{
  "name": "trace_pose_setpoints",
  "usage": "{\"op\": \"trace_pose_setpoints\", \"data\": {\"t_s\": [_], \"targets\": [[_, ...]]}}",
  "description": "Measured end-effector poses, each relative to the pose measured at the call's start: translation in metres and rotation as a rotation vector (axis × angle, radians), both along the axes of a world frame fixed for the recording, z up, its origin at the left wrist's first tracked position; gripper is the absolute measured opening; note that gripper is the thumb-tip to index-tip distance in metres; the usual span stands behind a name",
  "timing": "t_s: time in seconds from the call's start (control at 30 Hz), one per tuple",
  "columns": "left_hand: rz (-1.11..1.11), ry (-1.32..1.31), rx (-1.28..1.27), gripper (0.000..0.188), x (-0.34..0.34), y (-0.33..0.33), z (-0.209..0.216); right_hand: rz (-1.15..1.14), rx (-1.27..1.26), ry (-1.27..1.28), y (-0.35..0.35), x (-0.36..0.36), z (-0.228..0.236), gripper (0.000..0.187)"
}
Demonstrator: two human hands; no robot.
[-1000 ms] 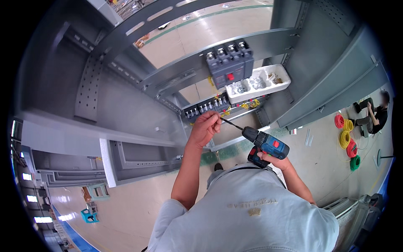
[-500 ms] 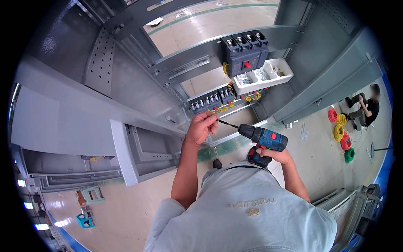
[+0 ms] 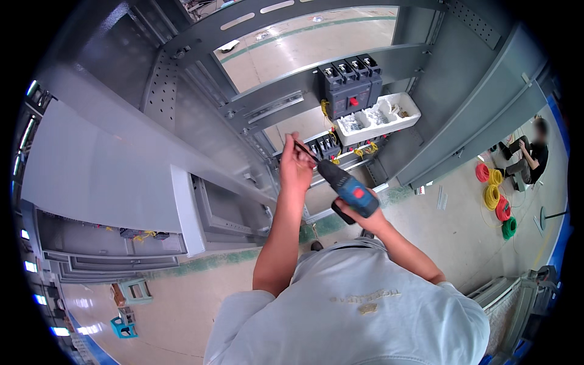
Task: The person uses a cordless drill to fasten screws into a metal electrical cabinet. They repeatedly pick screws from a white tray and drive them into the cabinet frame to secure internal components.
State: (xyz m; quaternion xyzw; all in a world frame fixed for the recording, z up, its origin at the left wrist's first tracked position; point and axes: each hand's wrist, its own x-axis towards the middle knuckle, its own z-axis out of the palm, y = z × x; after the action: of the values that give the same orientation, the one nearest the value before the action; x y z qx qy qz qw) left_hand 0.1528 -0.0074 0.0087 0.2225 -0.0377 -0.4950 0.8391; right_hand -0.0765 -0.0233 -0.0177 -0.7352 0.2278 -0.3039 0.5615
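Note:
My right hand (image 3: 364, 214) grips a blue and black cordless drill (image 3: 348, 188) by its handle. A long thin bit (image 3: 302, 149) points up and left from the drill. My left hand (image 3: 295, 165) is closed around the tip of that bit. Both hands are raised in front of a grey metal cabinet frame (image 3: 261, 103). Just behind the left hand runs a row of small black breakers (image 3: 323, 146) with yellow wires. Above them sits a large black breaker (image 3: 349, 86) with a red mark.
A white tray (image 3: 380, 118) of small metal parts rests on the frame beside the large breaker. Coils of red, yellow and green wire (image 3: 497, 198) lie on the floor at right, near a seated person (image 3: 529, 157). A grey cabinet panel (image 3: 103, 164) stands at left.
The view has swung so the frame sits lower and nearer. The drill tilted more upright, and my left hand rose along the bit toward its tip.

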Motion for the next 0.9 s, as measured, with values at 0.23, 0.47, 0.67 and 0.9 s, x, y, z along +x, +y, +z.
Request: {"op": "trace_pose_setpoints", "data": {"t_s": [0.23,0.47,0.67,0.9], "targets": [[0.26,-0.131,0.18,0.039,0.062,-0.02,0.019,-0.089,-0.354,-0.077,-0.002,0.087,0.014,0.046],[0.244,-0.074,0.031,0.029,0.082,-0.034,0.005,-0.104,-0.495,-0.037,-0.011,0.103,0.022,0.049],[0.197,0.01,-0.127,0.028,0.091,-0.041,-0.017,-0.104,-0.529,0.033,-0.008,0.108,0.024,0.053],[0.168,0.023,-0.16,0.029,0.095,-0.042,-0.02,-0.129,-0.541,0.035,-0.002,0.112,0.027,0.054]]}}
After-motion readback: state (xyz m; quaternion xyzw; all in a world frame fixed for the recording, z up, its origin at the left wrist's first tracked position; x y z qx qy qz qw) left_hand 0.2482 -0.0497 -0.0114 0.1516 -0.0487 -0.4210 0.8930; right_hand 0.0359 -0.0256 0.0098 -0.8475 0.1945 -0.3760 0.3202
